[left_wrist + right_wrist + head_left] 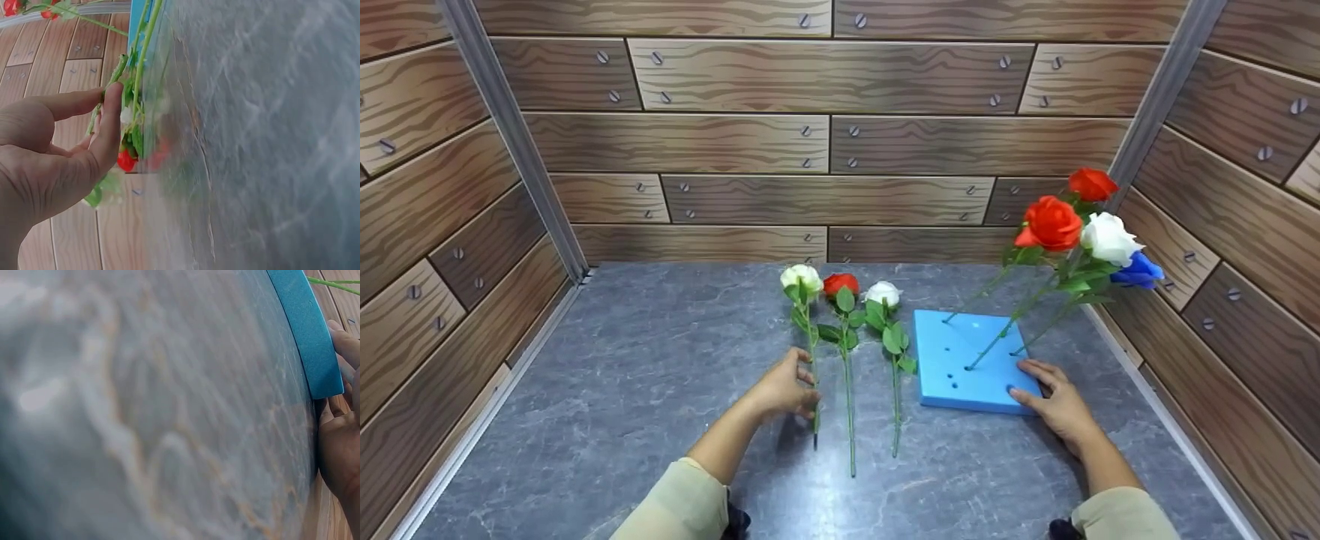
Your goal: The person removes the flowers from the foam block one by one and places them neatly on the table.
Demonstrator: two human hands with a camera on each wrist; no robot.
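Note:
My left hand (789, 386) pinches the lower stem of a cream rose (801, 279) between thumb and fingers; the stem (117, 72) shows there in the left wrist view. Beside it lie a red rose (841, 285) and a white rose (883, 293), stems toward me. At the right, a blue block (986, 390) with small holes bears upright roses: two red (1051, 223), one white (1110, 238) and one blue (1140, 270). My right hand (1061, 409) rests on the block's near right corner, its thumb and fingers touching it. Some of its fingers are hidden in the right wrist view.
A grey marbled tabletop (660, 330) lies under everything. Wood-patterned walls (735, 142) enclose it at the back and both sides, with metal strips (536, 150) at the corners. The upright roses lean right, near the right wall (1222, 292).

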